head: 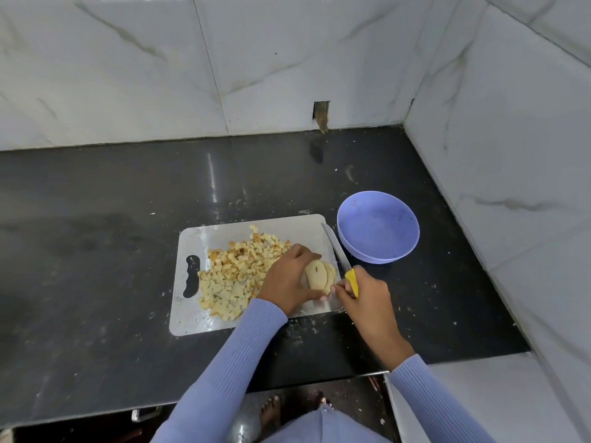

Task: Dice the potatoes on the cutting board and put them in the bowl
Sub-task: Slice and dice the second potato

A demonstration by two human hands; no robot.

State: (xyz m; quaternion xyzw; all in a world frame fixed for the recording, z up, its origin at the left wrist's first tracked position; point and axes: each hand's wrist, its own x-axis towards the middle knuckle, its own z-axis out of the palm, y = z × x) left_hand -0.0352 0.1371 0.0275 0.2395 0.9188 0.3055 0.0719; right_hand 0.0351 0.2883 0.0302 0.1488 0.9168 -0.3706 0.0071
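Nearest, the right hand (361, 290) is wrapped around the yellow handle of the knife (339, 256), its blade lying flat-angled over the right edge of the cutting board (192, 318) with the tip pointing toward the bowl (378, 227). Just left of it, the left hand (289, 278) curls over the potato (317, 276), fingers arched across the top and thumb tucked along the near side. That potato is partly sliced; a few slices lean off its right end, between the 2 hands.

For a clean dice, I judge the slices should be kept stacked and square, with the left fingertips curled back so the knuckles guide the blade. The blade sits beside the slices, not on them yet, so it needs lining up before it comes down. Loose slices could slip; steady downward pressure from the left hand should help.

Farther left, a heap of diced potato (238, 271) covers the middle of the board, reaching toward the handle slot. Beyond the board's far right corner stands the bowl, seemingly with no potato in it. The heap looks ready to go in once cutting ends.
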